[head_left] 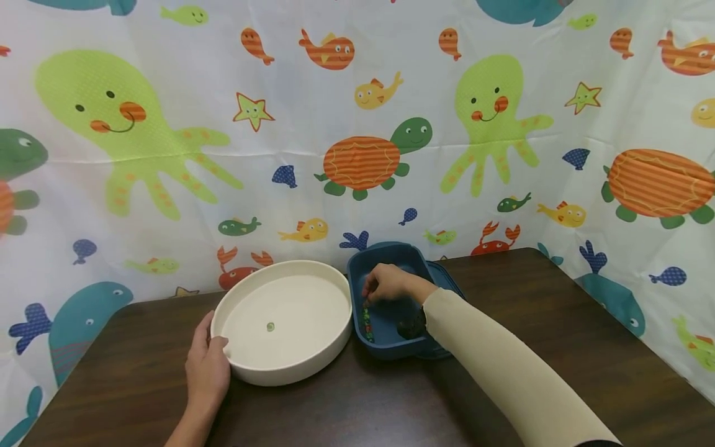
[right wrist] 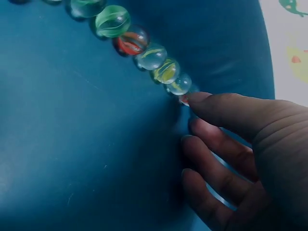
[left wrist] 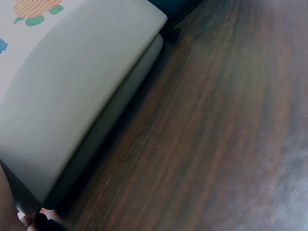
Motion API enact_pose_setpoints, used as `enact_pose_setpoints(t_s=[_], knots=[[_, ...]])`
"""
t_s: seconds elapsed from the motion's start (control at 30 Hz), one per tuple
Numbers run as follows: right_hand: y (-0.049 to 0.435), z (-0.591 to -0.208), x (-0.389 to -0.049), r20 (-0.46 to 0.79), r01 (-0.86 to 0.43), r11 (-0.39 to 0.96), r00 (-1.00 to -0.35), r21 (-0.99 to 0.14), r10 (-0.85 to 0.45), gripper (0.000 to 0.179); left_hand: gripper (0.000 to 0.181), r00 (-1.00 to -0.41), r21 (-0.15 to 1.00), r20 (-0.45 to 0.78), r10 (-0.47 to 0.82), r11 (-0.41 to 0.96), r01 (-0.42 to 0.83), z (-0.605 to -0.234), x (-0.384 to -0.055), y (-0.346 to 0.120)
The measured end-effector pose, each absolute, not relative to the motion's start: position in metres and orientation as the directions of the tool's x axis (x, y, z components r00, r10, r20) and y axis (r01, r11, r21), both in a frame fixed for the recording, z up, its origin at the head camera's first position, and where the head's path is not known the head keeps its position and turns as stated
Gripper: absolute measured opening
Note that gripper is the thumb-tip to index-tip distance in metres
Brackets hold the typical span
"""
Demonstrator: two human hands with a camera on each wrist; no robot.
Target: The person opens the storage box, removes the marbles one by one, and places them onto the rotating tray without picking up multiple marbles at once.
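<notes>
My left hand (head_left: 208,366) grips the left side of a round cream tray (head_left: 301,304), thumb over the rim. A single greenish glass marble (head_left: 270,326) lies on the tray's floor. The tray's outer wall (left wrist: 72,82) fills much of the left wrist view. My right hand (head_left: 389,282) reaches into a blue rectangular container (head_left: 385,354). There, a row of glass marbles (head_left: 367,323) lines the left wall. In the right wrist view, thumb and index finger pinch a small reddish marble (right wrist: 184,100) at the row's end, mostly hidden by the thumb. A green-swirled marble (right wrist: 113,21) sits farther along.
A blue lid-like piece (head_left: 447,279) lies under and beside the container's right side. The tray and container stand side by side on a dark wooden table (head_left: 357,410). A curtain with sea animals (head_left: 313,130) hangs right behind them.
</notes>
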State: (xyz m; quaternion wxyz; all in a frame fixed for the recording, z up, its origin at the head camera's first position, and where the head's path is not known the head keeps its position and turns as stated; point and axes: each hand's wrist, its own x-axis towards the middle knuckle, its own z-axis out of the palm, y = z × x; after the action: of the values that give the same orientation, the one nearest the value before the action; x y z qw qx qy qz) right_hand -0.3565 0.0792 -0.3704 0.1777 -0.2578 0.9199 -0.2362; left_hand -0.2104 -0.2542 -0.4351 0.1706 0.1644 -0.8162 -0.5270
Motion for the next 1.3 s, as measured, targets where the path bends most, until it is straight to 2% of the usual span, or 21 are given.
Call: enact_pose_setpoints(t_s=[0.6,1.03,1.3], knots=[[0.069,-0.375,-0.357,-0.204,-0.407,0.776,-0.809,-0.482,-0.551,0.006,0.062,-0.891,0.921,0.103,-0.443,0.381,-0.083,-0.437,-0.211,-0.254],[0.068,-0.342,-0.353,-0.049,-0.477,0.683,-0.800,-0.553,-0.598,0.013,0.062,-0.891,0.924,0.111,-0.441,0.377,-0.072,-0.435,-0.211,-0.255],[0.044,-0.329,-0.344,-0.018,-0.479,0.621,-0.783,-0.620,-0.622,0.013,0.062,-0.896,0.919,0.102,-0.432,0.386,-0.081,-0.436,-0.213,-0.254]])
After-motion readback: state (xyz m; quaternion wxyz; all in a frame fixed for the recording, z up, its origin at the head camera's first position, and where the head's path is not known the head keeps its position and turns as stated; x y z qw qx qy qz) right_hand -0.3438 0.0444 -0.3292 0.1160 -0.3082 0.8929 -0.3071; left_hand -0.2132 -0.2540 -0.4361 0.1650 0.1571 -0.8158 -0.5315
